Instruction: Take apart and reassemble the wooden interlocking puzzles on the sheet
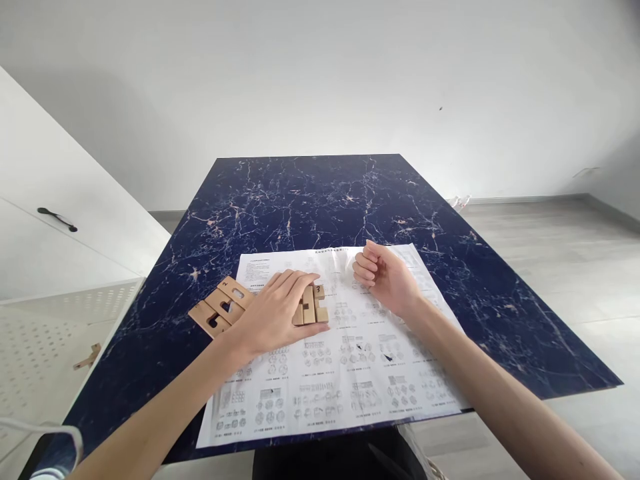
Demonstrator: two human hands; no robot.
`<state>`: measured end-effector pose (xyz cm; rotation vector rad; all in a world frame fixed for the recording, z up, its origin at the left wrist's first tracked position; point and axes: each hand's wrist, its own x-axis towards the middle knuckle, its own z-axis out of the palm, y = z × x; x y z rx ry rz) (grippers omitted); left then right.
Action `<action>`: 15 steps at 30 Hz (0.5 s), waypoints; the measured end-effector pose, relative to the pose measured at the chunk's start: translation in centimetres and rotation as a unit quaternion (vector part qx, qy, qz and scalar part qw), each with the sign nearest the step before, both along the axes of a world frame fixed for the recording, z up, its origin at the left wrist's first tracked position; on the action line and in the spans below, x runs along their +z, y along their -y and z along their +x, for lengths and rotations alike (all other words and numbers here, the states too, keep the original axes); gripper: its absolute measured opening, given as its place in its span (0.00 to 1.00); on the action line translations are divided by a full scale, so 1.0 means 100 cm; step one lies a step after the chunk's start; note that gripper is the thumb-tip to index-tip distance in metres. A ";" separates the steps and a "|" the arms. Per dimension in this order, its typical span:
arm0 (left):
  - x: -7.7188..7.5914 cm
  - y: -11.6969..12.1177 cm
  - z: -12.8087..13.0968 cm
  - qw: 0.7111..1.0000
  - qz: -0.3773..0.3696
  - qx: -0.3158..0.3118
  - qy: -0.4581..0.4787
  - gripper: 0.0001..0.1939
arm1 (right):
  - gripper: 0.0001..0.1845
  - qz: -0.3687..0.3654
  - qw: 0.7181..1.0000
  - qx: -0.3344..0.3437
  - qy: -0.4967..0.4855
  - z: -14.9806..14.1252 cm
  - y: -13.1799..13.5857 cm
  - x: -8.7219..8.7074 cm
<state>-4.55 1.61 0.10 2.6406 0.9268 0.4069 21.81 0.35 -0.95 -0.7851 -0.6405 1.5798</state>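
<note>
Head view: The left hand (273, 307) clasped wooden blocks (309, 315) at the centre of the frame; the right hand (385, 273) was curled, well apart.

The work appeared partway along: the blocks, one marked 3, sat close together over a printed sheet (345, 373), while slotted blocks (216, 300), one marked 2, lay side by side left of centre, a separate group; how much remained could not be judged. The blocks lay between the left hand's thumb and fingers, their right ends showing; the slotted blocks lay just beside its wrist. Right of centre, the right hand's fingers were folded in, nothing visible in them.
</note>
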 end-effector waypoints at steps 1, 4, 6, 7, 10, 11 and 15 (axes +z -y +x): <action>0.000 0.000 -0.001 1.000 -0.003 0.001 -0.002 0.41 | 0.27 -0.001 1.000 0.000 -0.001 0.000 0.000 0.000; 0.000 -0.002 -0.003 1.000 -0.010 0.003 -0.005 0.40 | 0.27 -0.005 1.000 0.000 -0.001 0.000 0.000 -0.001; 0.000 -0.002 -0.004 1.000 -0.011 0.002 -0.002 0.40 | 0.27 -0.006 1.000 0.000 0.003 0.000 -0.001 -0.001; 0.000 -0.002 -0.004 1.000 -0.011 0.001 0.001 0.39 | 0.27 -0.006 1.000 0.000 0.004 0.000 -0.001 -0.001; 0.000 -0.002 -0.004 1.000 -0.011 0.001 0.012 0.37 | 0.26 -0.005 1.000 -0.001 0.013 -0.001 0.000 0.001; 0.000 -0.003 -0.004 1.000 -0.011 0.001 0.014 0.37 | 0.26 -0.005 1.000 0.000 0.018 -0.002 0.001 0.002; 0.000 -0.003 -0.004 1.000 -0.007 0.007 0.018 0.39 | 0.28 -0.007 0.999 0.003 0.051 -0.003 0.003 0.004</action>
